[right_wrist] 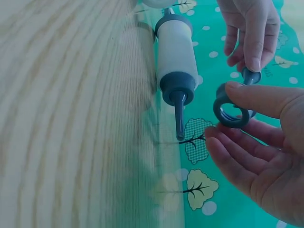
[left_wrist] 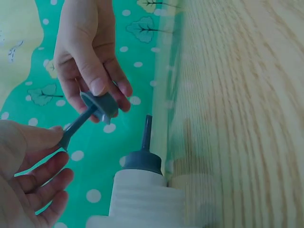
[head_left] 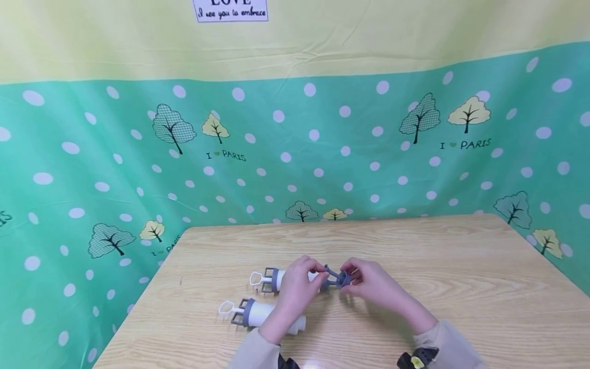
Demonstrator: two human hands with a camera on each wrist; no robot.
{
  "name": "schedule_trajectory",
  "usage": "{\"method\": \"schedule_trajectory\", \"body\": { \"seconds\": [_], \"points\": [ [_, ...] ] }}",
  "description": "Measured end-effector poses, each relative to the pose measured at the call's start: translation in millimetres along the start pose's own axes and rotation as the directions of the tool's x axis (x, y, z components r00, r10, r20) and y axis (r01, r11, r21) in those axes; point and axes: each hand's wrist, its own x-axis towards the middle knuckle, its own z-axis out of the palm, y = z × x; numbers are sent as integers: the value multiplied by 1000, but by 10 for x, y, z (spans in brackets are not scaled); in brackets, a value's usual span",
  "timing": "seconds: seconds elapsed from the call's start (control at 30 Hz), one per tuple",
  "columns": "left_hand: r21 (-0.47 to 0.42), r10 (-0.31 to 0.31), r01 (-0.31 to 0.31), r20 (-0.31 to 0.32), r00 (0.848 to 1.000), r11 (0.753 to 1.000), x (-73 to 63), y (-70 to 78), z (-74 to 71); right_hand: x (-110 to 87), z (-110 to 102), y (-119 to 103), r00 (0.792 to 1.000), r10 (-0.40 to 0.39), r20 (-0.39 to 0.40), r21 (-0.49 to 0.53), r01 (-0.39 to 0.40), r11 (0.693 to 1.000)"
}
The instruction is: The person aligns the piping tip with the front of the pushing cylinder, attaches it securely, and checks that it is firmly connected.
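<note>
My left hand (head_left: 295, 287) pinches the small flared end (left_wrist: 65, 141) of a dark grey nozzle between thumb and fingertips. At the nozzle's other end, my right hand (head_left: 371, 281) holds a dark grey ring collar (right_wrist: 231, 107) by its rim. The stem runs into the collar. Just beside them lies a white syringe-like tube (right_wrist: 175, 50) with a grey slim nozzle (right_wrist: 179, 114) on its end. In the head view my left hand partly covers that tube. Nearer to me lies a second white tube (head_left: 261, 313), with a grey frame and a white loop handle (head_left: 226, 307).
The tubes lie on a light wood-grain table (head_left: 442, 287). Behind the table hangs a green and yellow curtain (head_left: 258, 128) with white dots and printed trees. Both loop handles point to the left.
</note>
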Motion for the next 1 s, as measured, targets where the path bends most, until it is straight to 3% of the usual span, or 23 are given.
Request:
{"method": "schedule_trajectory", "body": {
  "seconds": [0.23, 0.6, 1.0],
  "points": [
    [5, 15, -15, -44, 999, 1000, 11, 14, 22, 19, 24, -4, 999, -11, -49, 21, 12, 1000],
    [-26, 18, -18, -27, 999, 1000, -12, 14, 58, 11, 47, -3, 994, -22, -109, -56, 15, 998],
    [-82, 25, -23, 23, 999, 996, -62, 35, 103, -11, 86, -4, 990, -73, -118, -96, 62, 993]
  ]
}}
